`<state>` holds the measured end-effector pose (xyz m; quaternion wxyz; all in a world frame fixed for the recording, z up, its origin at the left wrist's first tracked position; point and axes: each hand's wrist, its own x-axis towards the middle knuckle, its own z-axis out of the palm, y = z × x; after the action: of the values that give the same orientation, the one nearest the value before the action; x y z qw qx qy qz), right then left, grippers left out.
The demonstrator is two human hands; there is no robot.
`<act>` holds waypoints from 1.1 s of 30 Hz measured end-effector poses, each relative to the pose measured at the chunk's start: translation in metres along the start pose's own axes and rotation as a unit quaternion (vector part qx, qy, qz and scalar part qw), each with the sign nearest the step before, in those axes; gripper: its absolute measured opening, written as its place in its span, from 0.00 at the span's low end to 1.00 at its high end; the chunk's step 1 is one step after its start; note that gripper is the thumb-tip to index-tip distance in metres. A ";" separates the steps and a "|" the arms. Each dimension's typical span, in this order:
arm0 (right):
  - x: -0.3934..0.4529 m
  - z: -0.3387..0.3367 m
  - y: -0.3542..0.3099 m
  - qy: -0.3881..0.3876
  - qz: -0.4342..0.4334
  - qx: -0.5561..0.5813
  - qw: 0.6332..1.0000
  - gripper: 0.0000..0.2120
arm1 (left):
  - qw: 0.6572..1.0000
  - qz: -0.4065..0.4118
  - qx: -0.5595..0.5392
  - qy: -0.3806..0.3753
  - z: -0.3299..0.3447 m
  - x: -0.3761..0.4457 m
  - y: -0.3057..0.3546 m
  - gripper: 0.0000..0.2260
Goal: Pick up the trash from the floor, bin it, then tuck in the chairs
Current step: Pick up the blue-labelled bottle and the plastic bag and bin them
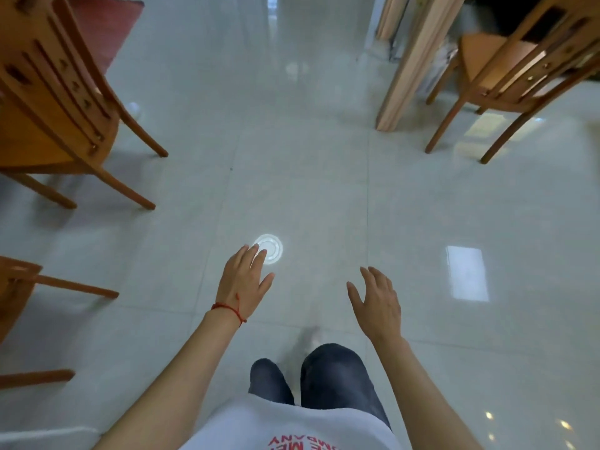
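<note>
A round clear plastic lid (pixel 272 248) lies flat on the pale tiled floor in the middle of the view. My left hand (pixel 244 280), with a red string at the wrist, reaches toward it with straight spread fingers, its fingertips overlapping the lid's near left edge; I cannot tell whether they touch. My right hand (pixel 376 300) hangs to the right of the lid, fingers spread and empty. A wooden chair (pixel 58 102) stands at the left, and another wooden chair (pixel 509 73) stands at the upper right beside a table leg (pixel 409 69).
Part of a third chair (pixel 19 297) juts in at the lower left edge. A red mat (pixel 107 24) lies at the top left behind the left chair. The glossy floor (pixel 324 177) shows window reflections. My legs (pixel 324 375) are below the hands.
</note>
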<state>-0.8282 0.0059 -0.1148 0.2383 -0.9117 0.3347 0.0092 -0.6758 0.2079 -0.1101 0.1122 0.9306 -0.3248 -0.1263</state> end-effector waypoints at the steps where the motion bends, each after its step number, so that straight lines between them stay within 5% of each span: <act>1: 0.012 -0.002 0.000 0.000 0.004 -0.001 1.000 0.22 | 1.000 0.003 0.001 -0.002 0.000 0.014 0.001 0.24; 18: 0.305 -0.076 -0.016 0.044 -0.075 -0.026 0.996 0.25 | 0.999 0.012 -0.011 0.049 -0.060 0.303 0.033 0.26; 33: 0.580 -0.100 -0.095 0.058 -0.076 -0.028 0.995 0.24 | 0.999 0.024 -0.005 0.047 -0.136 0.588 -0.018 0.27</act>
<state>-0.3347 -0.3269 -0.0876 0.1931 -0.9399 0.2768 -0.0522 -0.1785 -0.1336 -0.0824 0.1350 0.9271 -0.3403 -0.0810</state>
